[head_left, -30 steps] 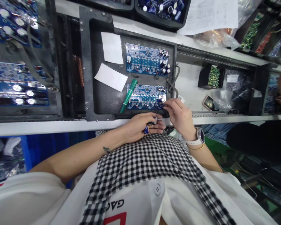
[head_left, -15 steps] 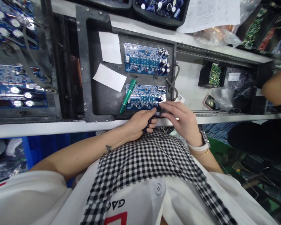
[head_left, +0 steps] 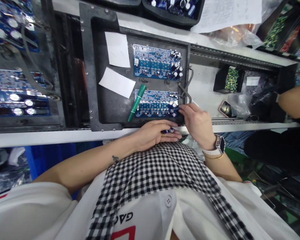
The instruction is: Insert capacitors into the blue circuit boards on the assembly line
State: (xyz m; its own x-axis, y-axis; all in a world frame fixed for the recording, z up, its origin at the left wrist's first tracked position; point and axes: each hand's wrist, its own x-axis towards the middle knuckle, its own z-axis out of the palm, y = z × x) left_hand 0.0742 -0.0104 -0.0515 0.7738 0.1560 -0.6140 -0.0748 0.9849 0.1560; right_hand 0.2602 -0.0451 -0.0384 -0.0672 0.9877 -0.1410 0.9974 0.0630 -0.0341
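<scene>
My left hand [head_left: 158,135] lies at the tray's front edge, fingers stretched and cupped around several blue electrolytic capacitors [head_left: 168,130]. My right hand [head_left: 199,122] is pinched at the right edge of the lower circuit board [head_left: 153,104]; a small dark capacitor seems to be between the fingertips, mostly hidden. Beside those fingertips, capacitors with silver tops [head_left: 174,104] stand on the board. Across that board's left end rests a green marker pen [head_left: 137,102]. Behind it is the upper circuit board [head_left: 157,62], which has a group of capacitors at its right end.
Both boards sit in a black tray [head_left: 115,111] with two white paper cards [head_left: 117,82]. Beyond stands a bin of capacitors [head_left: 175,21]. To the right are a small black box of green parts [head_left: 221,81], a phone [head_left: 225,109] and another person's arm [head_left: 295,100].
My left hand has uncurled, showing the capacitors in it. My right hand has shifted right and its fingers have closed together. Another capacitor now shows at the lower board's front right corner.
</scene>
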